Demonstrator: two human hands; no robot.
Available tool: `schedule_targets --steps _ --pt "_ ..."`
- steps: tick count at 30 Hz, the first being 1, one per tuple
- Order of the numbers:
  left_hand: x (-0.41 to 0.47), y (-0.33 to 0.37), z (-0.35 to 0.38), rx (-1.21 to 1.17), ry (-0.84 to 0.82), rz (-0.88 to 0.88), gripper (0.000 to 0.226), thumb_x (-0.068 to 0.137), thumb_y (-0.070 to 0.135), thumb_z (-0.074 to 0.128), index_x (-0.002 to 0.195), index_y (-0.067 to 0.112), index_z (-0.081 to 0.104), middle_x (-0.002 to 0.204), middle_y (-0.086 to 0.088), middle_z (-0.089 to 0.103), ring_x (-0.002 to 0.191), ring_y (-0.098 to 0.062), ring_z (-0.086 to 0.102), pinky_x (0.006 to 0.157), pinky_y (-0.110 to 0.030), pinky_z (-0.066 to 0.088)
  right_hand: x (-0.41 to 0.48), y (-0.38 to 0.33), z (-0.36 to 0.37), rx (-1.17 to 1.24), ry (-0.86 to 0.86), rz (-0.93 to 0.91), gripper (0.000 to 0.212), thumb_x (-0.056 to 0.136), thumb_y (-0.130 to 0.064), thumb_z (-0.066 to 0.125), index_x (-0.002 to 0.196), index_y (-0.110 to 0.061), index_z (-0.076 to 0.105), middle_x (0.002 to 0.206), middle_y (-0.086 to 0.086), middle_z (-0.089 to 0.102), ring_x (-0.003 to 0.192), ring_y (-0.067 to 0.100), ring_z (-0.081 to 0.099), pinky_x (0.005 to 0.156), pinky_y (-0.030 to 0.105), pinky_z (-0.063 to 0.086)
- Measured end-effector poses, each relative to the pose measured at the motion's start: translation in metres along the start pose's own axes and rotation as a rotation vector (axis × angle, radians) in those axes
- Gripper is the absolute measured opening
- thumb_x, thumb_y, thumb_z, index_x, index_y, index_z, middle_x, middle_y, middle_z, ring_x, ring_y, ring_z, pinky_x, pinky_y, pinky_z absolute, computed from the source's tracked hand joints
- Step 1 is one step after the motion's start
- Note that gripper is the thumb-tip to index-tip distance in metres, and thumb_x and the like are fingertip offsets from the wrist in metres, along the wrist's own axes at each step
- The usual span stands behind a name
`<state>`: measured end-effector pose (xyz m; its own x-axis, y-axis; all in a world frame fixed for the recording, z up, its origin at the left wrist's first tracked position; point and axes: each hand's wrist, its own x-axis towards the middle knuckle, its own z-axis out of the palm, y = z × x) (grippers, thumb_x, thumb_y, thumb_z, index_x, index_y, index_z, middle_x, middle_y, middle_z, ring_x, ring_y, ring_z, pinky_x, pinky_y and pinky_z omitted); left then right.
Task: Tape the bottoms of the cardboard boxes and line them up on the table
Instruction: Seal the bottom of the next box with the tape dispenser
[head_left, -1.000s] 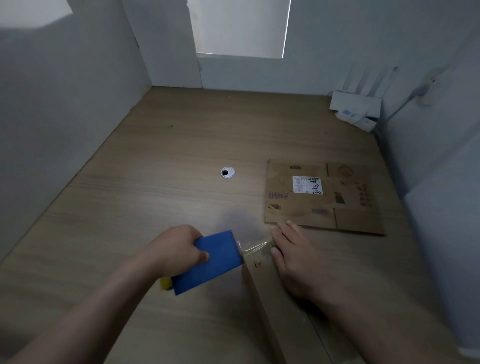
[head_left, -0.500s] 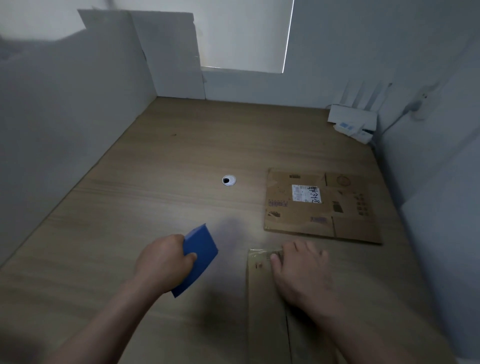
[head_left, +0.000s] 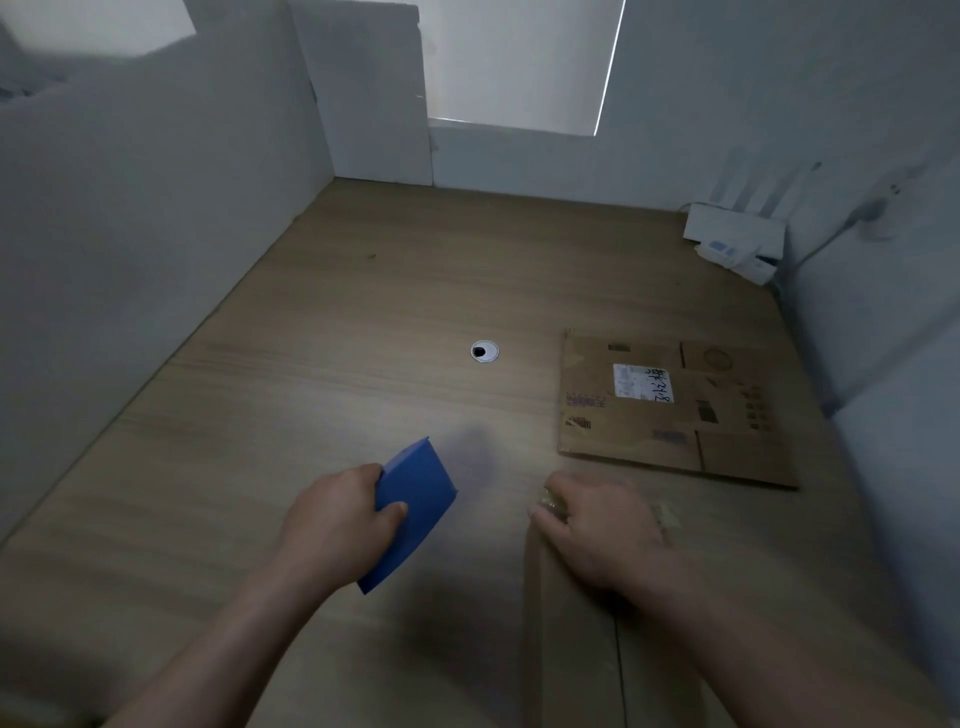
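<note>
Box long axis toward body, far end under right hand, laid flat, pressing down; left hand beside, gripping tape dispenser.

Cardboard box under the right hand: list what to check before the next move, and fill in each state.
1. Grip: the left hand holds the blue tape dispenser with fingers and thumb round it: ok.
2. Dispenser apart from the cardboard box, with no strip stretched between them: ok.
3. Hold-down: the right hand presses on the box's far edge: ok.
4. Seal: the tape stuck smooth along the whole seam: cannot tell, the hand and blur hide it.
5. Next piece: the flat cardboard lies unfolded on the table beyond the box: ok.
</note>
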<state>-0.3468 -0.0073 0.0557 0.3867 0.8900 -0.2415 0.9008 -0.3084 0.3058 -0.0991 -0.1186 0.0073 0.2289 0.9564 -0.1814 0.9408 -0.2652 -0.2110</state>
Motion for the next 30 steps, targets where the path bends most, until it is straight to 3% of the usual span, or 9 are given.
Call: schedule_targets --steps 5,12,16,18,21,24,26,28,30 --pt "0.002 -0.003 -0.004 -0.007 0.001 0.027 0.014 0.093 0.04 0.057 0.099 0.028 0.059 0.079 0.009 0.062 0.068 -0.008 0.06 0.066 -0.033 0.057 0.003 -0.002 0.001 0.024 -0.006 0.034 0.052 0.097 -0.063 0.029 0.137 -0.035 0.048 0.116 -0.002 0.067 0.103 0.02 0.061 0.09 0.035 0.043" --pt "0.009 -0.006 -0.019 -0.033 -0.004 0.061 0.014 0.095 0.037 0.057 0.1 0.025 0.059 0.079 0.007 0.063 0.069 -0.01 0.062 0.064 -0.032 0.055 -0.006 0.021 -0.017 0.064 0.024 0.384 0.036 0.101 -0.053 0.028 0.097 -0.026 0.051 0.097 0.003 0.063 0.08 0.02 0.052 0.068 0.035 0.036" --pt "0.014 0.001 -0.02 -0.043 -0.016 0.09 0.012 0.095 0.037 0.058 0.097 0.025 0.059 0.078 0.006 0.063 0.068 -0.012 0.062 0.065 -0.035 0.056 -0.008 0.031 -0.014 0.098 0.038 0.524 0.058 0.099 -0.06 0.021 0.138 -0.021 0.042 0.133 0.011 0.057 0.112 0.031 0.058 0.086 0.042 0.043" --pt "0.016 0.005 -0.019 -0.057 -0.017 0.107 0.012 0.095 0.036 0.058 0.099 0.025 0.059 0.079 0.006 0.064 0.068 -0.012 0.062 0.063 -0.034 0.054 -0.011 0.028 -0.018 0.141 0.043 0.502 0.07 0.098 -0.065 0.018 0.156 -0.028 0.012 0.157 0.007 0.034 0.135 0.031 0.043 0.104 0.052 0.035" --pt "0.017 0.011 -0.018 -0.075 -0.001 0.131 0.012 0.096 0.035 0.058 0.1 0.024 0.06 0.078 0.005 0.064 0.066 -0.012 0.061 0.056 -0.029 0.045 -0.028 0.035 -0.033 0.172 0.109 0.493 0.073 0.095 -0.07 0.021 0.157 -0.034 0.004 0.165 0.001 0.014 0.149 0.025 0.02 0.113 0.057 0.022" --pt "0.017 0.015 -0.017 -0.085 0.002 0.134 0.013 0.096 0.035 0.059 0.1 0.023 0.061 0.077 0.005 0.064 0.066 -0.012 0.06 0.054 -0.028 0.041 -0.057 0.055 -0.018 0.192 0.072 0.617 0.068 0.092 -0.072 0.02 0.148 -0.035 0.03 0.155 0.006 0.036 0.136 0.027 0.039 0.105 0.049 0.035" --pt "0.018 0.019 -0.014 -0.085 -0.004 0.135 0.013 0.095 0.035 0.059 0.101 0.024 0.061 0.076 0.005 0.063 0.066 -0.012 0.06 0.054 -0.029 0.041 -0.067 0.061 0.001 0.221 0.132 0.648 0.06 0.088 -0.074 0.02 0.114 -0.033 0.053 0.121 0.006 0.06 0.103 0.023 0.054 0.083 0.039 0.043" --pt "0.019 0.024 -0.012 -0.088 -0.013 0.134 0.012 0.095 0.035 0.059 0.101 0.025 0.061 0.078 0.006 0.064 0.067 -0.013 0.061 0.056 -0.03 0.045 -0.063 0.061 0.012 0.243 0.204 0.65 0.051 0.09 -0.072 0.026 0.099 -0.031 0.055 0.103 0.001 0.061 0.089 0.019 0.051 0.074 0.036 0.039" --pt "0.018 0.03 -0.012 -0.099 -0.023 0.136 0.012 0.094 0.034 0.059 0.097 0.024 0.063 0.077 0.005 0.066 0.068 -0.014 0.062 0.06 -0.033 0.05 -0.059 0.059 0.014 0.227 0.222 0.644 0.047 0.093 -0.067 0.032 0.105 -0.028 0.057 0.105 0.002 0.061 0.095 0.023 0.054 0.076 0.036 0.039"
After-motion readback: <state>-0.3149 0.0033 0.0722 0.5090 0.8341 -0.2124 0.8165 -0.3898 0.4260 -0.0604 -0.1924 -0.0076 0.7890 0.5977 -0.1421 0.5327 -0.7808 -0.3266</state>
